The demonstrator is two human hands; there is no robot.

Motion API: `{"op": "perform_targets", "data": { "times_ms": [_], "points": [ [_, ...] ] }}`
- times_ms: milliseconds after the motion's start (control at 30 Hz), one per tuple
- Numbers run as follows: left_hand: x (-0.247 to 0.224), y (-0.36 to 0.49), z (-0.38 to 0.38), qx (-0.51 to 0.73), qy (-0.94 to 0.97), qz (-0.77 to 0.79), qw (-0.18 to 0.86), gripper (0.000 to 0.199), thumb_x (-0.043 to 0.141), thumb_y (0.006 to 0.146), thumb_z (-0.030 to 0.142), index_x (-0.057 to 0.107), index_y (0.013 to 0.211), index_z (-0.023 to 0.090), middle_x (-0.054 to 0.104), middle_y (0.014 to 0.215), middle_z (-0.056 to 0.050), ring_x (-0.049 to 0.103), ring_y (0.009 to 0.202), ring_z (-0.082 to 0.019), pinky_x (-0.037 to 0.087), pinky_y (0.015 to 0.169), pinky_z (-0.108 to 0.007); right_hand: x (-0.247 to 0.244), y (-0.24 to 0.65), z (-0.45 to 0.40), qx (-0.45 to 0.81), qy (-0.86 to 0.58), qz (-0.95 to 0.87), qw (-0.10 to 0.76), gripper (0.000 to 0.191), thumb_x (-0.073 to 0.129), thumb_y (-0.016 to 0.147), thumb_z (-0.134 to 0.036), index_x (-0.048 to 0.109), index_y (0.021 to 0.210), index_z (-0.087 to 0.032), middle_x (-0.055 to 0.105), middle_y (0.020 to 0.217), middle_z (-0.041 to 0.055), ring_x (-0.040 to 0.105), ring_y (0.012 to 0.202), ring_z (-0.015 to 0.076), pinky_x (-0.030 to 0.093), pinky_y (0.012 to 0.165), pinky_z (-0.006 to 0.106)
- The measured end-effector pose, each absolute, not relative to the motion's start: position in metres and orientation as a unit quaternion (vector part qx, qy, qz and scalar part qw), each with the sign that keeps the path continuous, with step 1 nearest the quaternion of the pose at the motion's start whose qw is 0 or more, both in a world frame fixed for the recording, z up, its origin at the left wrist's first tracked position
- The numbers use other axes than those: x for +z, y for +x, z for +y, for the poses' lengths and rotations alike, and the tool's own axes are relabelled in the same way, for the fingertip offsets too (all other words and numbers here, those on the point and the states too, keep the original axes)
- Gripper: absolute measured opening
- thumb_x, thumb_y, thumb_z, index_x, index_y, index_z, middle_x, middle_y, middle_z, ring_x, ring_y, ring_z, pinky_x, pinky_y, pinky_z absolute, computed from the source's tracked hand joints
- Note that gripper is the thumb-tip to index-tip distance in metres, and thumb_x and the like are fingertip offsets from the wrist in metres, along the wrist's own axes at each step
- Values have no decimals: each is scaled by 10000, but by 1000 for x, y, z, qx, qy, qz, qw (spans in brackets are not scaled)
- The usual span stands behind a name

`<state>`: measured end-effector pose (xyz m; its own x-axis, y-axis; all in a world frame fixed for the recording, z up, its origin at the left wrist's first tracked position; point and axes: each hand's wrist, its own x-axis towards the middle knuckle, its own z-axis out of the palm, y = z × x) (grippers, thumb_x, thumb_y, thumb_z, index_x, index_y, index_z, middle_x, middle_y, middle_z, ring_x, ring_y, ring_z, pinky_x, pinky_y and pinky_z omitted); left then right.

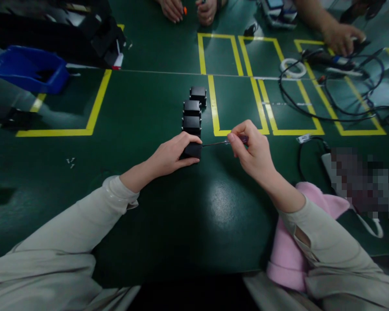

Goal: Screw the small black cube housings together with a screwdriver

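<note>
My left hand (174, 154) is closed around a small black box (192, 151) on the green table, thumb on the near side and fingers over the far side. In my right hand (252, 149) is a thin screwdriver (214, 143), held by its purplish handle between thumb and fingers. Its shaft points left, and the tip meets the right side of the black box. Beyond my left hand several similar black boxes (192, 123) stand in a line leading away, with small shiny screws at their sides.
Loose screws (70, 162) lie to the left. A blue bin (29, 69) stands at the far left, yellow tape rectangles (241, 133) mark the table, and black cables (327, 117) loop at right. A pink cloth item (290, 255) lies under my right forearm. Other people's hands (207, 11) are across the table.
</note>
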<state>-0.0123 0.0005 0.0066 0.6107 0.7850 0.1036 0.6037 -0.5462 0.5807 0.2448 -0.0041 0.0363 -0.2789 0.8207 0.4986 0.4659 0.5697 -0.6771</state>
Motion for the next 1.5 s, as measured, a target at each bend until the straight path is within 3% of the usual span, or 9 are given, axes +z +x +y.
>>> {"op": "perform_targets", "data": {
  "times_ms": [167, 433, 667, 833, 900, 1033, 1200, 1400, 1500],
  "points": [
    [5, -12, 0, 183, 860, 402, 256, 426, 629, 951, 418, 500, 1303, 216, 591, 1266, -92, 613, 1128, -260, 494, 970, -408, 35, 245, -6, 204, -426, -769, 430, 192, 564, 990, -345, 515, 861, -211, 496, 625, -75, 481, 510, 56, 352, 520, 228],
    [4, -11, -1, 191, 859, 399, 259, 412, 633, 954, 402, 503, 1297, 214, 596, 1265, -90, 612, 1134, -257, 494, 964, -401, 28, 247, -7, 222, -433, -759, 432, 103, 551, 988, -282, 521, 1048, -204, 573, 831, -14, 591, 683, 75, 436, 612, 234],
    [3, -11, -1, 194, 859, 397, 257, 415, 634, 955, 400, 496, 1304, 221, 594, 1266, -89, 614, 1129, -255, 496, 961, -402, 35, 248, -8, 196, -437, -769, 423, 154, 561, 994, -298, 532, 877, -201, 502, 653, -64, 486, 540, 47, 378, 554, 223],
    [2, -11, -1, 197, 862, 394, 251, 419, 636, 956, 405, 493, 1304, 221, 591, 1266, -88, 612, 1131, -253, 495, 959, -396, 35, 245, -10, 217, -438, -765, 419, 40, 526, 988, -245, 519, 1007, -211, 518, 680, -64, 504, 539, 64, 389, 550, 239],
    [2, -12, 0, 196, 863, 392, 249, 421, 634, 957, 406, 491, 1307, 221, 589, 1264, -89, 610, 1131, -253, 493, 961, -396, 35, 244, -11, 223, -438, -763, 420, 75, 524, 976, -225, 508, 1048, -213, 535, 703, -61, 512, 535, 65, 396, 546, 240],
    [3, -12, 0, 193, 864, 393, 249, 422, 637, 953, 407, 492, 1303, 221, 587, 1259, -90, 608, 1128, -256, 494, 960, -399, 37, 244, -10, 206, -430, -772, 421, 23, 531, 973, -225, 521, 980, -206, 530, 700, -59, 505, 527, 54, 389, 533, 227],
    [3, -12, 1, 192, 862, 396, 251, 431, 645, 946, 392, 489, 1312, 225, 583, 1268, -87, 608, 1131, -257, 495, 976, -407, 38, 244, -8, 179, -417, -784, 424, 183, 545, 998, -308, 511, 850, -206, 484, 612, -72, 466, 500, 46, 353, 511, 215],
    [1, -11, 1, 197, 864, 393, 245, 431, 651, 946, 389, 492, 1310, 222, 585, 1261, -82, 607, 1146, -256, 491, 989, -403, 36, 244, -10, 210, -427, -771, 423, 42, 514, 990, -252, 516, 982, -211, 524, 665, -66, 515, 526, 60, 385, 528, 229],
    [2, -11, 1, 199, 865, 391, 245, 430, 648, 949, 391, 490, 1310, 220, 583, 1265, -83, 605, 1151, -255, 490, 987, -399, 35, 243, -10, 216, -427, -769, 424, 77, 514, 974, -231, 510, 1047, -206, 533, 672, -67, 515, 510, 63, 386, 521, 235]
  ]
}}
